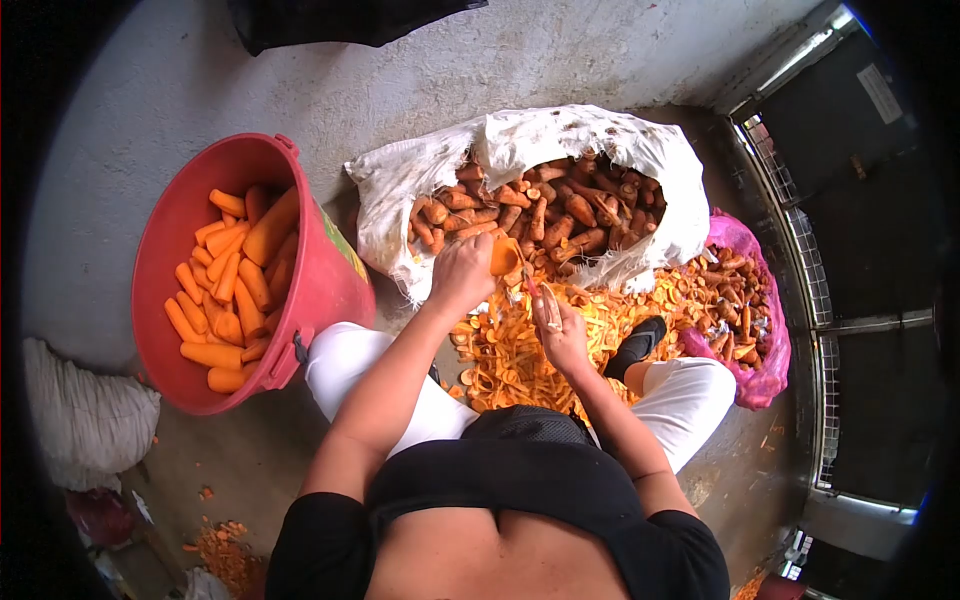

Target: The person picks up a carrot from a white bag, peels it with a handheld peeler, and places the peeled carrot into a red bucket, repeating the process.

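My left hand (464,272) is closed round a carrot (506,256), whose orange end sticks out to the right of the fingers. Just right of it, my right hand (562,335) grips a small peeler (530,283) that points up at the carrot's end. Below both hands, orange peelings (520,365) lie in a thick heap between my legs. Behind them a torn white sack (420,175) lies open, full of unpeeled carrots (560,215). At the left, a red bucket (340,270) holds peeled carrots (225,285).
A pink bag (775,370) with carrots and scraps stands at the right. White cloth sacking (90,405) lies at the far left. More orange scraps (228,552) are on the floor at the lower left. A wall is behind, and a dark metal door (875,390) is at the right.
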Motion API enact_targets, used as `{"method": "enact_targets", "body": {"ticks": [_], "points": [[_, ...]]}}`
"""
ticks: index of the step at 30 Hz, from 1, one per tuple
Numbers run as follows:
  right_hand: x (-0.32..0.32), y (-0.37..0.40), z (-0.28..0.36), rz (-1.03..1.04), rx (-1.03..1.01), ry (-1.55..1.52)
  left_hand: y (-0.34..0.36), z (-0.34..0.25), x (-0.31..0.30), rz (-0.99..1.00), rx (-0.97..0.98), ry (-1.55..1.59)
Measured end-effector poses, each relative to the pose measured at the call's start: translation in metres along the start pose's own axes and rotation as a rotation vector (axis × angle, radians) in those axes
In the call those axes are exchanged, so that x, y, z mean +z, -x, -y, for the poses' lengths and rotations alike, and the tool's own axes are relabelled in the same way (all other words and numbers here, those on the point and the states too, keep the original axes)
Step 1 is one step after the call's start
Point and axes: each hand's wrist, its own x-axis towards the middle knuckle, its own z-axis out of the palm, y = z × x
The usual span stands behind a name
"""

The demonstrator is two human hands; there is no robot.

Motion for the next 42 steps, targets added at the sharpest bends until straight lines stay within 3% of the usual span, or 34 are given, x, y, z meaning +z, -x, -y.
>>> {"method": "enact_targets", "body": {"ticks": [6, 12, 18, 21, 24, 27, 29, 31, 33, 39, 42], "points": [[0.004, -0.002, -0.009, -0.063, -0.104, -0.057, 0.001, 0.0, 0.002, -0.052, 0.056, 0.002], [-0.005, 0.003, 0.012, -0.026, 0.016, 0.022, 0.003, -0.002, 0.002, -0.034, 0.062, -0.045], [0.006, -0.004, -0.026, -0.103, -0.288, 0.28, 0.005, 0.002, 0.009, -0.096, 0.15, -0.124], [0.003, -0.002, -0.014, -0.009, 0.038, 0.101, 0.008, 0.002, 0.008, -0.173, 0.193, -0.12], [0.001, -0.002, -0.008, -0.015, -0.053, 0.195, 0.009, 0.006, 0.01, -0.176, 0.199, -0.141], [-0.001, 0.0, 0.006, 0.02, 0.151, 0.077, 0.013, 0.002, 0.007, -0.062, 0.076, -0.004], [0.006, -0.007, -0.027, -0.099, -0.235, 0.213, 0.015, 0.004, 0.012, -0.061, 0.045, -0.004], [0.008, -0.006, -0.02, -0.116, -0.282, 0.222, 0.018, 0.004, 0.013, -0.102, 0.066, -0.02], [0.005, -0.002, -0.008, -0.027, 0.004, 0.11, 0.019, 0.004, 0.013, -0.192, 0.136, -0.05], [0.002, -0.004, -0.01, 0.05, 0.156, 0.161, 0.02, 0.003, 0.014, -0.164, 0.095, -0.018], [0.007, -0.003, -0.014, 0.005, 0.068, 0.052, 0.025, 0.001, 0.013, -0.246, 0.136, -0.085]]}}
